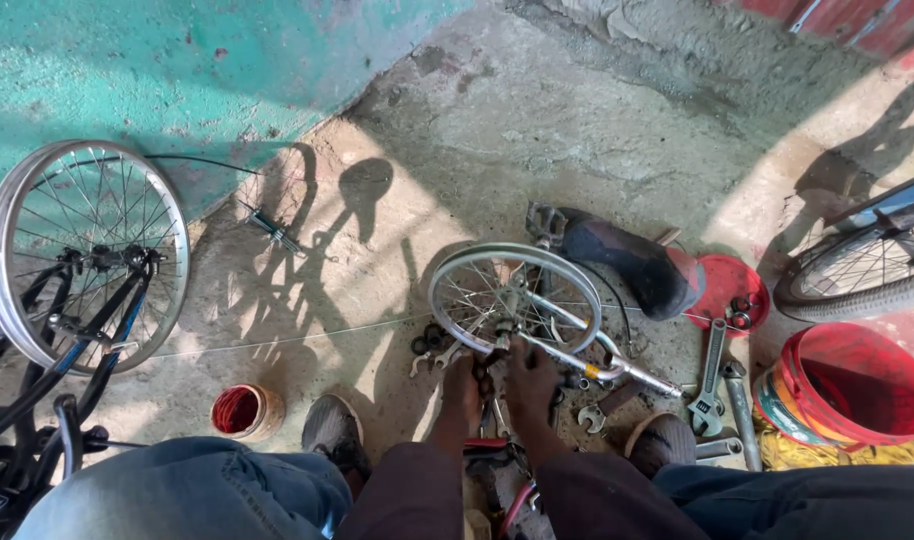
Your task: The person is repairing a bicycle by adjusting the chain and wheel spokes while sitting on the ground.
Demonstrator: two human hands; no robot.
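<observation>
We see a small spoked wheel (515, 297) at the middle of the concrete floor (537, 130), its rim face turned up toward us and tilted a little; a silver bar (602, 362) runs from its hub toward the near right, so the long axis slants from far left to near right. Both hands meet at the wheel's near edge. Our left hand (463, 385) is curled narrow about something dark just below the hub; what it holds we cannot tell. Our right hand (530, 380) rests closed on the near end of the silver bar, fingers wrapped over it.

Just right of the hands lie loose wrenches (710, 380) on the floor. Farther right stands a red bucket (849, 385), with a red lid (729, 285) beyond it and a dark saddle (627, 262) beside the wheel. A small red-lined tin (245, 411) sits near left. At the far left a larger wheel (82, 250) stands in a dark bicycle frame (72, 385) against the green wall (177, 70).
</observation>
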